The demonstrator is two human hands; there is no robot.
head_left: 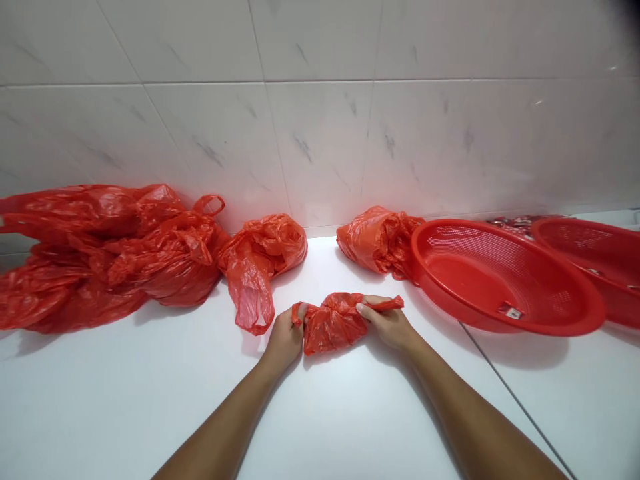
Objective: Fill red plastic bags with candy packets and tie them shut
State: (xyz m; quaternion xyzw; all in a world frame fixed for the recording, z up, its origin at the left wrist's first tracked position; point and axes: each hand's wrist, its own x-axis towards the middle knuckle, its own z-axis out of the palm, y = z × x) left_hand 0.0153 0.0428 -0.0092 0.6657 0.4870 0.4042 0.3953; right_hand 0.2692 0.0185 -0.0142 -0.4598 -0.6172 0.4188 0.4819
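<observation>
A small red plastic bag (334, 328), bunched and bulging, is held between my two hands over the white surface. My left hand (288, 337) grips the twisted end on its left side, fingers closed. On the other side, my right hand (389, 323) pinches the opposite end, and a strip of the bag sticks out past the fingers. What the bag contains is hidden. Just behind my left hand lies another red plastic bag (267, 247) with one handle loop hanging forward. Beyond my right hand sits a filled red bag (377, 237) against the wall.
Large crumpled red bags (165, 260) are heaped along the wall at the left. A red plastic basket (465, 273) with a small packet (511, 311) inside stands at the right, beside a second red basket (595, 247). A tiled wall (320, 153) bounds the white tabletop (150, 400).
</observation>
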